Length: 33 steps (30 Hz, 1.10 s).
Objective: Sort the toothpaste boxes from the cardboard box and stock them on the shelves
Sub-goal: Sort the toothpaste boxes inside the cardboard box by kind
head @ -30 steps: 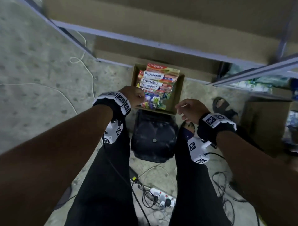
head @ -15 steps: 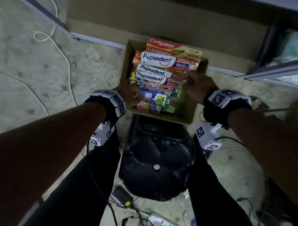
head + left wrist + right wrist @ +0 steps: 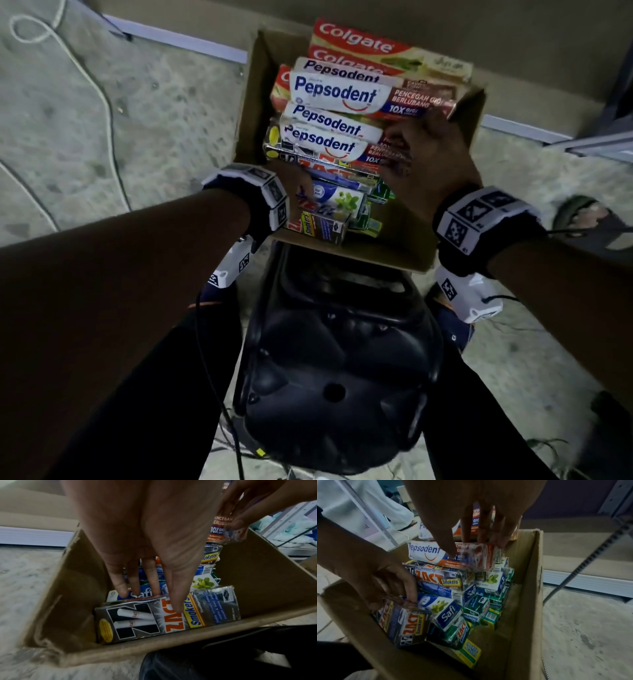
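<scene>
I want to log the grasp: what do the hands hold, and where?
Right hand grips a Pepsodent box at its end; left hand grips a Zact Smokers box near its middle.

The pictures were dim and bluish, with arms and lower foreground sunk in deep shadow. Both wrist views were soft and motion-blurred, straight edges bowing at the wide-angle margins. Brightest were the floor and the white packaging print.

The speckled floor (image 3: 102,113) bears the cardboard box (image 3: 250,113), a black stool (image 3: 335,359) and white cable (image 3: 106,102).

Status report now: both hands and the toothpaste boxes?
Left hand grips Zact box. Right hand grips Pepsodent box. Both inside cardboard box. Nothing blocking.
</scene>
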Tool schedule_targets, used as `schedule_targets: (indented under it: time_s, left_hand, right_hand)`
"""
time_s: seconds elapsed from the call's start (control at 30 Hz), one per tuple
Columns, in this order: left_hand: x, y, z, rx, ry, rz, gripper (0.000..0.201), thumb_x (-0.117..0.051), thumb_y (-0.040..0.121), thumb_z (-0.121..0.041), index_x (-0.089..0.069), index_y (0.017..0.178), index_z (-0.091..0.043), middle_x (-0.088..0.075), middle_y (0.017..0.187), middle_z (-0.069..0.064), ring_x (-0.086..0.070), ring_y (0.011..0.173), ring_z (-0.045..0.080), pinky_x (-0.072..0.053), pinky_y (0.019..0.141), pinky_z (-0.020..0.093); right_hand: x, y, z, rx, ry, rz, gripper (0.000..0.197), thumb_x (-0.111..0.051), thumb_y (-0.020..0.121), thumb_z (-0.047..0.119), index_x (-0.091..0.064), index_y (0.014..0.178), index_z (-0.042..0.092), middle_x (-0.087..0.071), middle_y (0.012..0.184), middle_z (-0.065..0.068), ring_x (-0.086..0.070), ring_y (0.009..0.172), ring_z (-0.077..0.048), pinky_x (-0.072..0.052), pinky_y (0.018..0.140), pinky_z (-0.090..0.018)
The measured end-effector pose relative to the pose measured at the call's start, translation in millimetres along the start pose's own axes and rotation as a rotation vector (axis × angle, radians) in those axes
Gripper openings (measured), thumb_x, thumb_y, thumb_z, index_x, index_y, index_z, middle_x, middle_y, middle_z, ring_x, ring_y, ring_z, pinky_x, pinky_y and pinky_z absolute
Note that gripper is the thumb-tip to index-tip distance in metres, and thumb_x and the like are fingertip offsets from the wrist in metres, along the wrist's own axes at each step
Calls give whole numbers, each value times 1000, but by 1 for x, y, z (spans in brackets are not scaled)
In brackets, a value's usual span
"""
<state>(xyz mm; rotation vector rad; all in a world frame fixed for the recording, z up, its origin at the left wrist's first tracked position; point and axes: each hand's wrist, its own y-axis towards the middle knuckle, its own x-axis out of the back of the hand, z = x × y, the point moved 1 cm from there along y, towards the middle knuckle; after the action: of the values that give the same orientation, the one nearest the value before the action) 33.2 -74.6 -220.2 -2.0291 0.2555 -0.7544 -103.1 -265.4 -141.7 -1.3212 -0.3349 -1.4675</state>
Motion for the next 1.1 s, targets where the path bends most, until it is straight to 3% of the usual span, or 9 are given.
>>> schedule_targets:
  time_s: [0.17,0.27,0.4,0.5,0.6,0.73,0.83,0.93,1.1]
  left_hand:
    - [-5,2,1,3,52,-23,20,-61,96,-8,-57,109,-23,-55,100,1,-43,73,13,-33,74,21]
    - [-3,-1,0,-46,67,-24,32,-56,98,-6,-58,126,-20,-58,124,6,-56,97,23,-44,83,33]
    - [0,-9,-3,-45,119,-46,28,-53,98,-7,-59,118,-25,-58,114,7,-57,97,19,-44,82,28]
    - [9,-17,-9,8,91,-34,47,-64,91,-6,-57,133,-24,-58,135,8,-57,120,27,-49,97,38]
    - [22,-31,-20,31,73,-45,49,-69,89,-11,-57,136,-21,-55,139,9,-53,126,29,-45,99,38]
    - [42,-54,-34,10,184,-98,36,-68,89,-21,-65,125,-19,-66,124,8,-60,114,29,-45,86,31]
    - [53,-68,-41,73,183,-61,34,-67,89,-28,-67,122,-17,-65,122,9,-59,113,28,-45,88,31]
    - [51,-79,-44,159,121,-39,25,-55,91,-36,-65,102,-16,-62,114,18,-60,104,24,-40,79,29]
    - [43,-90,-30,301,-74,-126,40,-61,95,-35,-63,128,-13,-61,133,11,-57,121,27,-44,92,30]
  right_hand:
    - [-7,4,-2,-23,-44,-34,55,-71,80,35,-53,130,19,-46,135,-14,-44,113,-40,-39,101,-46]
    - [-9,9,-3,-4,-61,-8,50,-70,82,33,-56,128,20,-49,133,-13,-43,116,-40,-34,105,-46]
    - [-7,15,-5,-38,-10,45,47,-69,84,37,-58,127,25,-54,132,-7,-48,119,-35,-34,109,-40]
    - [2,12,0,-77,94,108,48,-70,84,37,-60,129,25,-58,131,-6,-53,120,-30,-41,107,-41]
    - [15,2,6,-136,194,166,48,-70,86,35,-61,132,24,-59,134,-5,-55,122,-26,-44,105,-35]
    - [29,-14,9,-265,222,306,44,-64,90,37,-62,132,24,-63,131,-3,-60,114,-22,-46,90,-25]
    - [40,-31,10,-338,224,372,38,-61,92,41,-67,125,23,-69,118,-4,-61,85,-19,-45,63,-18]
    - [46,-47,10,-443,318,395,32,-65,88,42,-74,109,20,-74,100,-5,-66,73,-18,-55,65,-27]
    - [43,-69,7,-710,704,404,24,-76,81,28,-75,100,13,-74,96,-14,-73,77,-30,-61,73,-42]
